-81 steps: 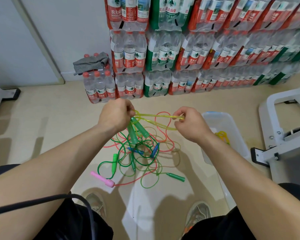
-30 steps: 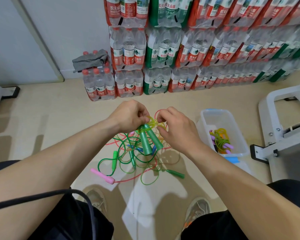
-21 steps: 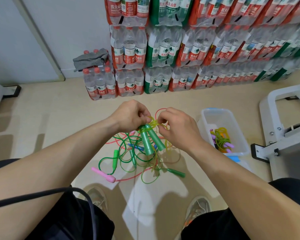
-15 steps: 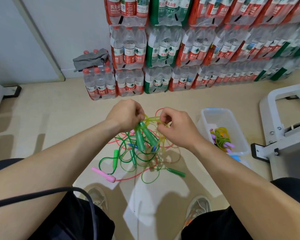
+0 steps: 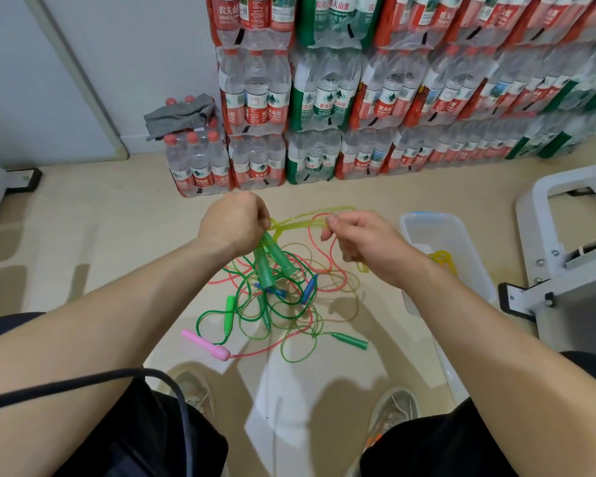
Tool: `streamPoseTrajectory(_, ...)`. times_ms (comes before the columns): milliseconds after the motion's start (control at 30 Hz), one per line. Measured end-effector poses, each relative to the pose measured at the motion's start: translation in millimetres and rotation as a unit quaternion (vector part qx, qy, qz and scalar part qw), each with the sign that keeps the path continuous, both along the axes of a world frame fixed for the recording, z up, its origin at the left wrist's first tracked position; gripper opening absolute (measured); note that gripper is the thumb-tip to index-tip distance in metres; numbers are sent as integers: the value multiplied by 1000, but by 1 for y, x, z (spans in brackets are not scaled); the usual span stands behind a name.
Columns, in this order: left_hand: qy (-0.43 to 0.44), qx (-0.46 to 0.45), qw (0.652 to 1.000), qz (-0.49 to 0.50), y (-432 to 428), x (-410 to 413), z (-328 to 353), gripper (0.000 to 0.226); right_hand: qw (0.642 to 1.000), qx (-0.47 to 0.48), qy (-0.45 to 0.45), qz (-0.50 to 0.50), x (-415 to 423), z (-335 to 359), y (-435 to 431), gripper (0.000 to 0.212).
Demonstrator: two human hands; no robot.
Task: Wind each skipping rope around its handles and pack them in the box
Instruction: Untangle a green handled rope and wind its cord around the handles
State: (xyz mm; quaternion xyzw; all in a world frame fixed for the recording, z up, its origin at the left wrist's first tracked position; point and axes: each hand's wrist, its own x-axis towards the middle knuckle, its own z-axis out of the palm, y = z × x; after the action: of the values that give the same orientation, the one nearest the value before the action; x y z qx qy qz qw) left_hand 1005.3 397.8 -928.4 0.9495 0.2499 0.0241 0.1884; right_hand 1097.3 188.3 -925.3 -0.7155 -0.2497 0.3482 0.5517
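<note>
My left hand (image 5: pixel 233 226) grips the tops of two green handles (image 5: pixel 272 258), which hang down from it. My right hand (image 5: pixel 362 244) pinches loops of the same rope's yellow-green cord (image 5: pixel 310 218), stretched between the two hands. Below them on the floor lies a tangle of ropes (image 5: pixel 283 304): green and pink cords, a pink handle (image 5: pixel 205 345), green handles (image 5: pixel 350 340) and blue handles (image 5: pixel 308 288). The clear plastic box (image 5: pixel 461 235) stands on the floor to the right, with a yellow rope (image 5: pixel 443 258) partly showing in it behind my right forearm.
Stacked packs of bottled water (image 5: pixel 358 98) line the wall ahead, one with a grey cloth (image 5: pixel 178 113) on it. A white metal frame (image 5: pixel 572 235) stands at the right. My shoes (image 5: pixel 394 407) and knees are at the bottom. A black cable (image 5: pixel 83 382) crosses my left thigh.
My right hand has moved right, away from the left, drawing the yellow-green cord out into longer loops. The left hand holds the green handles as before.
</note>
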Motion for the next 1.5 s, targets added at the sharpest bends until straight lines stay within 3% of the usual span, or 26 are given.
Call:
streamPoseTrajectory(133,12,29,999,13,3,-1,-1,12,967,138,190,-96,11,10,-4,34)
streamPoseTrajectory(200,15,34,999,24,6,-2,-1,13,956,128,214,-155,15,10,-6,36)
streamPoseTrajectory(300,16,39,998,39,10,-2,-1,13,972,3,125,-201,19,5,-10,34)
streamPoseTrajectory(367,13,37,998,47,12,-3,1,13,977,-127,6,-172,21,-1,-16,33)
streamPoseTrajectory(433,5,29,998,50,12,-2,2,12,942,-289,-158,-71,24,-9,-22,31)
streamPoseTrajectory(500,-6,17,999,42,10,-1,3,10,906,-370,-205,8,21,-16,-23,27)
streamPoseTrajectory(567,-20,11,999,27,5,0,5,9,922,-348,-164,50,14,-21,-19,26)
streamPoseTrajectory(700,-41,11,999,-14,-10,2,10,11,978,-200,-17,57,-5,-16,-3,30)
streamPoseTrajectory(833,-44,22,998,-32,-14,2,8,10,983,-132,110,64,-15,-12,5,33)
streamPoseTrajectory(1000,-32,30,998,-48,-19,1,3,12,978,-187,0,96,-21,-10,9,41)
streamPoseTrajectory(1200,-31,44,997,-53,-20,3,-2,13,941,-220,-240,88,-26,-34,13,39)
streamPoseTrajectory(1500,-27,-25,998,-41,-16,2,-4,11,968,-195,-155,41,-23,-34,10,25)
